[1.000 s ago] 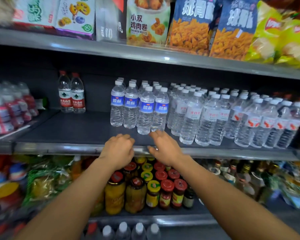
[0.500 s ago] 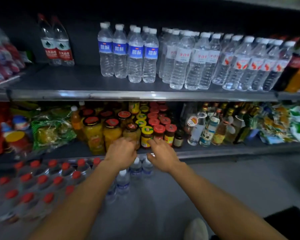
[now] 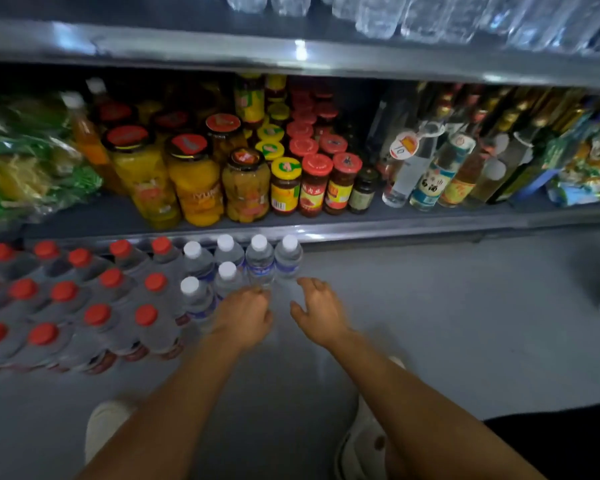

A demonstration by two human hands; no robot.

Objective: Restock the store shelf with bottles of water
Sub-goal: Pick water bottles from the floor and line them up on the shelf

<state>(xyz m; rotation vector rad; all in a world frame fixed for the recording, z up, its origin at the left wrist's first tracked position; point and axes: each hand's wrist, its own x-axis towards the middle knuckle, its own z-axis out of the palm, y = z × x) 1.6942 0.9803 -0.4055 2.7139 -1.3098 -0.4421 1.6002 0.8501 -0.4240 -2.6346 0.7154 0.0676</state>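
Both hands are reaching down toward a cluster of white-capped water bottles (image 3: 243, 268) standing on the grey floor (image 3: 465, 306). The left hand (image 3: 245, 315) is hovering with its fingers loosely curled, its fingertips right at the base of the nearest bottles; whether it is actually touching one is too blurred to tell. The right hand (image 3: 321, 311) is spreading its fingers wide, holding nothing, just right of the left hand and below the rightmost bottle. The bottles are wearing blue labels, their writing unreadable. Left of the hands, shrink-wrapped packs of red-capped bottles (image 3: 70, 303) are sitting on the floor. Above the hands, jars (image 3: 246, 181) with red and yellow lids are crowding the lower shelf (image 3: 430, 225); one yellow-fruit jar label seems to read "YUM". Clear bottles are lining the upper shelf (image 3: 187, 41).
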